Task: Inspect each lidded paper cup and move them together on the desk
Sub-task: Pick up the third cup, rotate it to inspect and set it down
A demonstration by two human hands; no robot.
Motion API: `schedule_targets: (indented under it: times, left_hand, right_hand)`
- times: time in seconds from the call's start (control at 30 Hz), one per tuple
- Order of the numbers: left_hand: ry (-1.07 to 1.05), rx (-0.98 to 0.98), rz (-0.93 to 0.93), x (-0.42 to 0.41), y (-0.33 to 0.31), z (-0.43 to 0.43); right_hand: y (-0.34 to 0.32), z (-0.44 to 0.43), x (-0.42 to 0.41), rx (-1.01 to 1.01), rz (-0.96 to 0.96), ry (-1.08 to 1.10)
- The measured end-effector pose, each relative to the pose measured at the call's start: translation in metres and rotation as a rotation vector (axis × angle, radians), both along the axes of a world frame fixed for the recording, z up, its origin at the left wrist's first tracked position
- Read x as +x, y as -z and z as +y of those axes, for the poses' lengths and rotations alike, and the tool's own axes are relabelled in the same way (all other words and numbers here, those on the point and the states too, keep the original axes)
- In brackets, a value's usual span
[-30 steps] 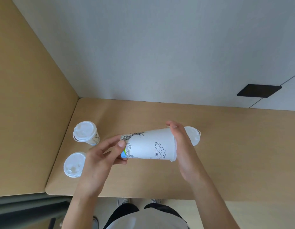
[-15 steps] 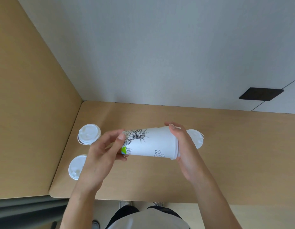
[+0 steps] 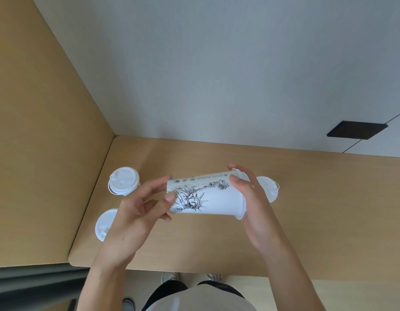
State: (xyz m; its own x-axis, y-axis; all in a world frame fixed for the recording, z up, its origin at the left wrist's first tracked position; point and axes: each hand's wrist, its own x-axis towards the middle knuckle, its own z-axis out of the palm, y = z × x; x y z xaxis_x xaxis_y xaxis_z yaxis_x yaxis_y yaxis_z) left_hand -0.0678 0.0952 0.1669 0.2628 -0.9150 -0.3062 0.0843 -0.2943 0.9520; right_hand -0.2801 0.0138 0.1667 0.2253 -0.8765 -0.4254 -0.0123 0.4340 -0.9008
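Observation:
I hold a tall white paper cup (image 3: 217,199) sideways above the desk (image 3: 329,209), its base to the left and its lidded end to the right. A black Statue of Liberty drawing faces up. My left hand (image 3: 136,216) pinches the base end. My right hand (image 3: 250,198) wraps the lid end. Two more lidded cups stand upright at the desk's left end: one (image 3: 123,181) farther back, one (image 3: 105,224) nearer, partly hidden by my left hand. Behind my right hand a fourth white lid (image 3: 269,189) shows on the desk.
A wooden side panel (image 3: 44,153) closes off the desk's left side and a grey wall (image 3: 217,75) runs along its back. A black plate (image 3: 357,130) sits on the wall at the right. My legs and shoes show below the desk's front edge.
The held cup has turned about its long axis between my hands: the Statue of Liberty drawing has come round to the top, and the green-blue patch near the base is out of sight.

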Motion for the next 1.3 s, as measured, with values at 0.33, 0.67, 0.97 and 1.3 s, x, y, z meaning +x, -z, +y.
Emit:
schedule_targets:
  times: [0.33, 0.67, 0.97, 1.3]
  left_hand:
    - [0.000, -0.017, 0.039, 0.002, 0.002, -0.001]
    - [-0.011, -0.027, 0.058, 0.002, 0.004, -0.006]
    - [0.001, -0.005, 0.054, 0.000, 0.005, -0.009]
    - [0.027, -0.001, 0.030, -0.004, 0.007, -0.008]
  right_hand:
    - [0.001, 0.003, 0.004, -0.067, -0.001, -0.025]
    - [-0.005, 0.002, 0.002, -0.056, -0.026, 0.005]
    - [-0.009, 0.005, 0.002, -0.066, 0.001, 0.019]
    - [-0.008, 0.005, -0.001, -0.086, 0.013, 0.050]
